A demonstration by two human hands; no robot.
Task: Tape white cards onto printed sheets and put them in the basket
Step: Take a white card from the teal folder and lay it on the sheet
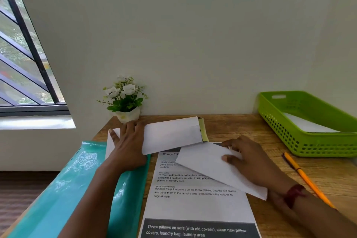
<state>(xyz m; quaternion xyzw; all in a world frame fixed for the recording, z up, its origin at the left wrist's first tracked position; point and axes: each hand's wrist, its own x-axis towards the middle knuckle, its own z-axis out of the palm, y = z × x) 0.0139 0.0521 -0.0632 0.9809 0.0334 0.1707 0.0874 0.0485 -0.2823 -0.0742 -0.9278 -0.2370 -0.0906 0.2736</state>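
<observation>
On the wooden table a printed sheet lies beside a teal folder. The right hand holds a white card tilted across the sheet's upper part, thumb on top. The left hand rests flat at the left end of a white card stack. A green basket with paper inside stands far right, an orange pencil near it, and a potted plant stands by the wall.

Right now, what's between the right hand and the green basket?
Head view: an orange pencil on bare wooden table, between right hand and basket.
</observation>
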